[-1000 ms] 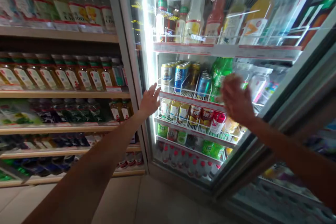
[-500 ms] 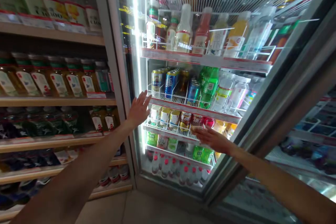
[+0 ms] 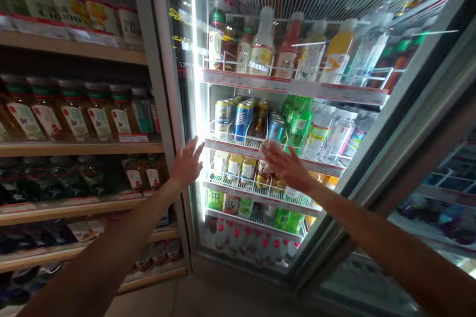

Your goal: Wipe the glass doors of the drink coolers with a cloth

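Note:
I face an open drinks cooler. My left hand (image 3: pixel 187 162) is open, fingers spread, by the lit left edge of the cooler frame (image 3: pixel 177 109), level with the can shelf. My right hand (image 3: pixel 284 164) is open and slightly blurred, reaching into the cooler in front of the small cups (image 3: pixel 234 166) on the wire shelf (image 3: pixel 256 190); it holds nothing. Just above it stand drink cans (image 3: pixel 243 119) and green bottles (image 3: pixel 297 124).
The cooler's glass door (image 3: pixel 409 109) stands open to the right. Juice bottles (image 3: pixel 297 54) fill the top shelf, red-capped water bottles (image 3: pixel 245 242) the bottom. At left, wooden shelves (image 3: pixel 74 148) carry rows of amber tea bottles (image 3: pixel 74 114).
My right hand dropped from the green bottles to the lower cup shelf, then rose and moved left to the cups. My left hand sank a little along the frame. The view shifted slightly.

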A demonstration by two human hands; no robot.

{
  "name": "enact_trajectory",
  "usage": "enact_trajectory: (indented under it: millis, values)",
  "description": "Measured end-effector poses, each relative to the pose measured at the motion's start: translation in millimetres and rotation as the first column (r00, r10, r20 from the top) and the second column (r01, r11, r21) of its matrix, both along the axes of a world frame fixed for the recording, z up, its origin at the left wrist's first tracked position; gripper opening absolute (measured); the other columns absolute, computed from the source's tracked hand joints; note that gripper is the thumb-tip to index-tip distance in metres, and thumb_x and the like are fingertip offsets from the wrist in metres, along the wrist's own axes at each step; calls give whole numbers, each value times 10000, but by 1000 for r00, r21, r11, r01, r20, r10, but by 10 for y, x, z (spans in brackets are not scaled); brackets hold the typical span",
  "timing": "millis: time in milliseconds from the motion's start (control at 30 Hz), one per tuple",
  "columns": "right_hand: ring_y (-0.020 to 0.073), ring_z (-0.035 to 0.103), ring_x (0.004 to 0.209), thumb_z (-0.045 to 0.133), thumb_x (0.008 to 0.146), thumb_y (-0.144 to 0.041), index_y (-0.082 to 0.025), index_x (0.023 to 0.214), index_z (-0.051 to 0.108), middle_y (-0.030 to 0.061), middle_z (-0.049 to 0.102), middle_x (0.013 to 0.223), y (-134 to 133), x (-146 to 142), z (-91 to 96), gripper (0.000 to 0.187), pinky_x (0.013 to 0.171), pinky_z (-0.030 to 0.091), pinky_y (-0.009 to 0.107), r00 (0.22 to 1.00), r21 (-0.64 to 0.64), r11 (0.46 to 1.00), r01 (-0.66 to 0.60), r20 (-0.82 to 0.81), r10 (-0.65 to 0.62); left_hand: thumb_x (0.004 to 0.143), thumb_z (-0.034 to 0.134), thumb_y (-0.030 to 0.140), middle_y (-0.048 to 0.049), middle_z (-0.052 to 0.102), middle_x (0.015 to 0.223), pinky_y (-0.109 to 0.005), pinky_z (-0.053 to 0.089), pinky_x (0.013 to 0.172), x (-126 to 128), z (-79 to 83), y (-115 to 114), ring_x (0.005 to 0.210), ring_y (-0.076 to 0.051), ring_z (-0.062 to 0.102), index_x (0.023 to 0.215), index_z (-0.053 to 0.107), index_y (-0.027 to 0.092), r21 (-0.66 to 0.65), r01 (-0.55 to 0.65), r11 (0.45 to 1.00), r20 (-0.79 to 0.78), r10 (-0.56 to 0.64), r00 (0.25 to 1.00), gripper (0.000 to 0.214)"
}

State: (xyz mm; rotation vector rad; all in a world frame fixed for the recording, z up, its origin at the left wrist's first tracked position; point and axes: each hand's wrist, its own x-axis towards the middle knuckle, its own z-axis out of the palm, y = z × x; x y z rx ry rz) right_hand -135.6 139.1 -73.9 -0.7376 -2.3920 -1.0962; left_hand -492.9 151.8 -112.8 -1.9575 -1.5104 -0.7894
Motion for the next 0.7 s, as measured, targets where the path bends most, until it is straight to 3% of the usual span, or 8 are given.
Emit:
enact_trajectory:
  millis: [100, 233, 300, 467, 500, 533, 667, 700]
  values:
    - [234, 70, 1421, 373, 905, -184, -225, 1476, 45, 52, 231, 1512, 102, -165, 135, 660, 1145, -20, 574, 978, 52, 996, 73, -198, -62, 783, 420, 167, -147, 250, 1496, -550, 266, 1067, -90, -105, -28, 1375, -297, 249, 1382, 342, 173, -34, -18, 999, 3, 18, 1000, 604]
    - [168, 86, 1421, 369, 887, -126, -138, 1449, 215, 60, 334, 1472, 119, -404, -400, 582, 1183, -2, 450, 988, -5, 991, -132, 75, 132, 775, 424, 149, -150, 269, 1488, -538, 281, 1062, -153, -201, -66, 1365, -283, 277, 1363, 365, 168, -59, -25, 998, -14, 24, 1000, 591]
    - [132, 122, 1414, 368, 890, -131, -123, 1431, 257, 59, 381, 1447, 133, -530, -548, 553, 1191, 34, 402, 958, -49, 974, -220, 178, 225, 770, 428, 146, -151, 277, 1484, -532, 282, 1063, -181, -220, -77, 1361, -281, 288, 1355, 375, 163, -71, -30, 997, -24, 28, 999, 588]
    - [191, 88, 1422, 346, 902, -147, -198, 1462, 162, 55, 253, 1503, 298, -847, -51, 591, 1159, -14, 538, 992, -12, 996, -94, -81, 92, 769, 422, 131, -148, 265, 1489, -530, 268, 1072, -230, -197, -100, 1372, -273, 263, 1365, 361, 156, -88, -52, 995, -78, 46, 996, 600]
    - [199, 81, 1423, 342, 903, -148, -198, 1460, 172, 58, 250, 1505, 317, -894, -21, 585, 1154, -27, 546, 990, -4, 997, -83, -114, 82, 767, 420, 126, -143, 264, 1490, -528, 267, 1073, -231, -186, -108, 1373, -270, 261, 1369, 355, 160, -88, -60, 994, -88, 52, 995, 606]
    - [198, 83, 1423, 346, 904, -155, -185, 1452, 206, 64, 266, 1499, 322, -932, -64, 567, 1159, -32, 532, 989, 1, 995, -99, -110, 99, 766, 419, 123, -142, 263, 1491, -526, 267, 1073, -229, -173, -117, 1373, -270, 261, 1371, 354, 159, -91, -71, 993, -97, 62, 993, 610]
    - [155, 138, 1414, 385, 895, -191, -82, 1348, 404, 104, 432, 1412, 304, -1050, -534, 467, 1189, -16, 396, 944, -10, 951, -309, 119, 308, 761, 417, 119, -156, 275, 1483, -522, 285, 1065, -224, -105, -165, 1365, -278, 278, 1360, 373, 139, -121, -109, 987, -136, 92, 986, 601]
    - [155, 145, 1413, 388, 894, -196, -70, 1332, 422, 110, 446, 1400, 316, -1084, -564, 457, 1189, -19, 393, 930, -15, 940, -340, 141, 339, 760, 419, 120, -160, 273, 1483, -521, 287, 1064, -226, -85, -178, 1366, -279, 276, 1359, 374, 135, -120, -118, 986, -135, 102, 986, 601]
